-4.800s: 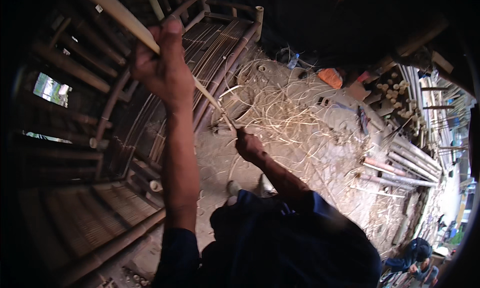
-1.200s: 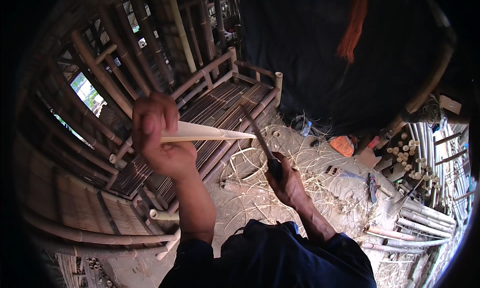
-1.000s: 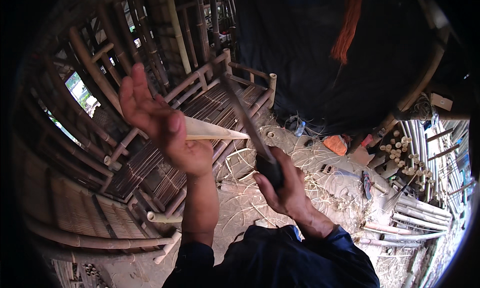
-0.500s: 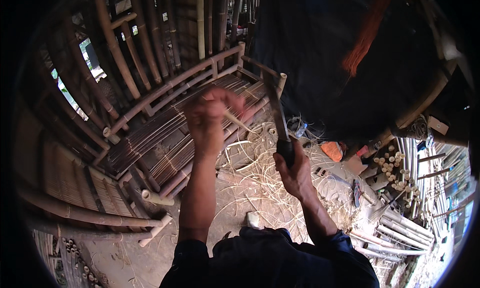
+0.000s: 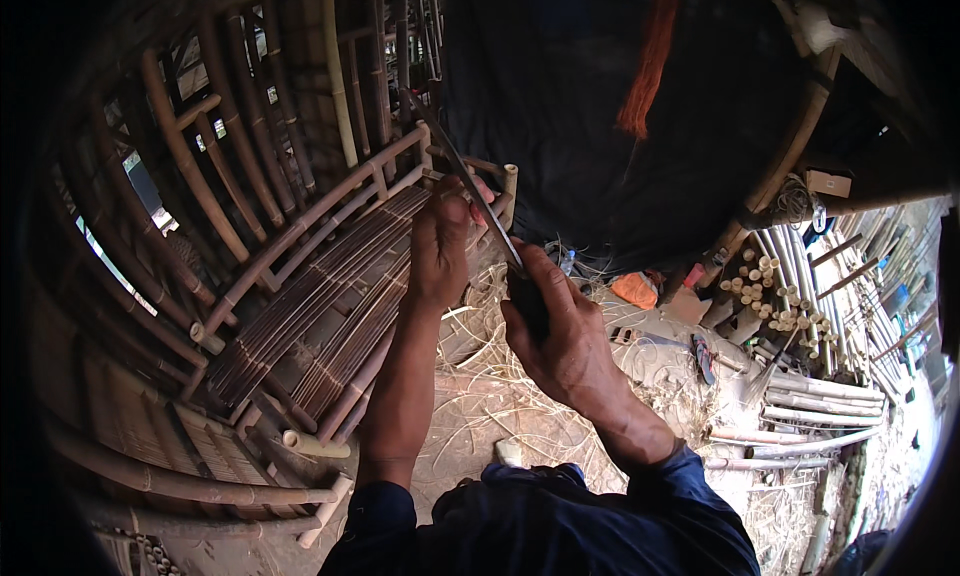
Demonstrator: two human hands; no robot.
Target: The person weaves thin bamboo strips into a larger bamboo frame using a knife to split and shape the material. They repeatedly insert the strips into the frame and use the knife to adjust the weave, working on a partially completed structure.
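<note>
My right hand (image 5: pixel 565 336) is wrapped round the dark handle of a long knife (image 5: pixel 488 213). The blade slants up and to the left, passing across the fingers of my left hand (image 5: pixel 440 246). Those fingers are curled closed, with the thumb side close to the blade. The pale bamboo strip that showed in them half a second ago is mostly hidden behind the blade and fingers. Whether the edge touches the strip, I cannot tell.
A bamboo bench (image 5: pixel 330 306) stands left of my hands. Pale shavings (image 5: pixel 490 366) litter the ground below. Cut bamboo poles (image 5: pixel 820 396) lie at the right, near an orange bag (image 5: pixel 635 289). A dark cloth (image 5: pixel 600 176) hangs ahead, with an orange-red fibre bundle (image 5: pixel 650 66) before it.
My right hand has moved left and the knife has tilted left, so its blade now crosses in front of my left fingers. My left hand has turned, and the view has shifted slightly right.
</note>
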